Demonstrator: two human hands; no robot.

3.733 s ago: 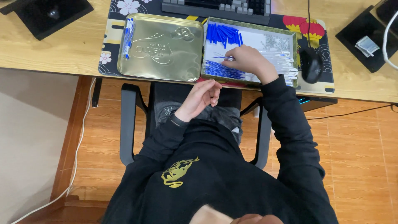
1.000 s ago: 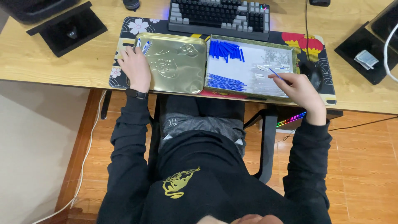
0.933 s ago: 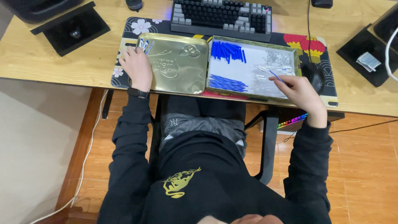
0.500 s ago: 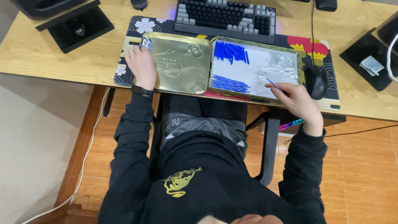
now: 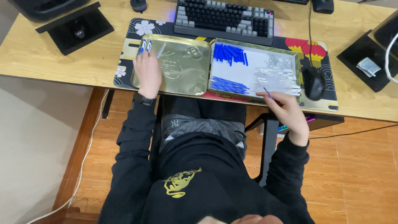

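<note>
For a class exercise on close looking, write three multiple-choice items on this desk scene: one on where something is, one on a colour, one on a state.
1. Where does the left hand rest?
A. on the gold lid
B. on the keyboard
C. on the mouse

2. What colour are the two heaps of small sticks in the open tin?
A. red
B. blue
C. green

3. What is the right hand doing?
A. lying flat and empty
B. gripping the mouse
C. pinching one thin stick

Answers:
1 A, the palm lies on the lid's left part.
2 B, both heaps are plainly blue.
3 C, a thin stick pokes out from the fingertips at the tin's near edge.
</note>
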